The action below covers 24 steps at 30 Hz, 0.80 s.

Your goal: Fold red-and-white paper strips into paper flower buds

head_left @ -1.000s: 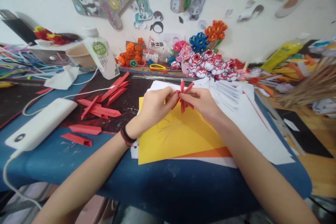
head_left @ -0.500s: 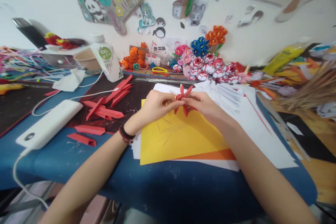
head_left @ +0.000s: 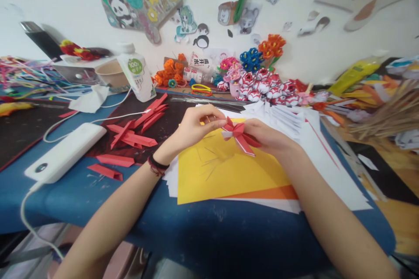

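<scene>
A red folded paper flower (head_left: 238, 133) with white edges is held above a yellow sheet (head_left: 209, 178). My right hand (head_left: 266, 135) grips the flower from its right side, the fingers partly hidden behind it. My left hand (head_left: 199, 126) has thumb and fingertips pinched together at the flower's upper left petal. Folded red paper strips (head_left: 131, 137) lie in a loose pile on the dark mat, left of my left hand. Thin wire-like pieces lie on the yellow sheet.
A white power bank (head_left: 65, 152) with a cable lies at left. Behind stand a white bottle (head_left: 137, 74), a paper cup (head_left: 111, 74) and red-white paper flowers (head_left: 262, 85). White paper sheets (head_left: 327, 170) spread at right, beside a bundle of sticks (head_left: 386, 113).
The red flower has turned and tilted, its petals now pointing lower right. My left hand has drawn slightly back with fingers more arched. The whole view has shifted a little.
</scene>
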Each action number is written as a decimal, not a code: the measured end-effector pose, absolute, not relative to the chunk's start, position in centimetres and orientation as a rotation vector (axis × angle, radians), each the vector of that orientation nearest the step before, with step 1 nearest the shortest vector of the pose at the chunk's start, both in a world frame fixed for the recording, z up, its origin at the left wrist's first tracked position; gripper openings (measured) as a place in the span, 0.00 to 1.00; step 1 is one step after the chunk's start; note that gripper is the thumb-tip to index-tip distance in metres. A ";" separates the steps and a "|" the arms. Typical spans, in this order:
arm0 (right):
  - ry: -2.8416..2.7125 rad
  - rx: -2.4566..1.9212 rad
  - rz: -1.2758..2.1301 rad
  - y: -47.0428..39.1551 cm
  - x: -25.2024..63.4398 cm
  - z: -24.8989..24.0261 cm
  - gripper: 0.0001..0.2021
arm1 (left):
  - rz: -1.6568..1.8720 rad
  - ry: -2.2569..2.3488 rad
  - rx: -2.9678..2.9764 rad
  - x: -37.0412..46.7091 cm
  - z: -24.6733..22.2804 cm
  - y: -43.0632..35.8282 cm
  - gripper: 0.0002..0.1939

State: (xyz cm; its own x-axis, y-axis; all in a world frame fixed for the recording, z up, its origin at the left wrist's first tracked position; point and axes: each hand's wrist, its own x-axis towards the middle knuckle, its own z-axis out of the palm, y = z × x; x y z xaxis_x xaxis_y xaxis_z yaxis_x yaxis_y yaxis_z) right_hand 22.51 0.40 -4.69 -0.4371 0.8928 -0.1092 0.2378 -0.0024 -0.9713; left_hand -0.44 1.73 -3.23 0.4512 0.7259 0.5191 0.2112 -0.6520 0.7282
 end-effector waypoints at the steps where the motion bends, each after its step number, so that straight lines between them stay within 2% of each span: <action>1: -1.708 -1.214 1.352 0.5 22.4 -4.8 0.20 | 1.196 0.802 2.149 -0.3 -3.3 1.6 0.11; 5: -1.539 -1.234 0.684 0.6 22.0 -4.8 0.14 | 1.361 0.964 2.382 0.0 -3.7 1.5 0.06; 13: -1.666 -1.049 1.017 0.2 21.7 -4.4 0.20 | 1.392 1.109 2.565 0.6 -4.6 0.9 0.08; 19: -1.625 -1.013 1.084 0.5 21.8 -5.1 0.22 | 1.380 1.061 2.584 0.7 -5.1 1.0 0.09; 24: -1.653 -0.918 1.115 0.6 22.0 -5.2 0.12 | 1.311 0.970 2.639 0.9 -5.2 0.7 0.11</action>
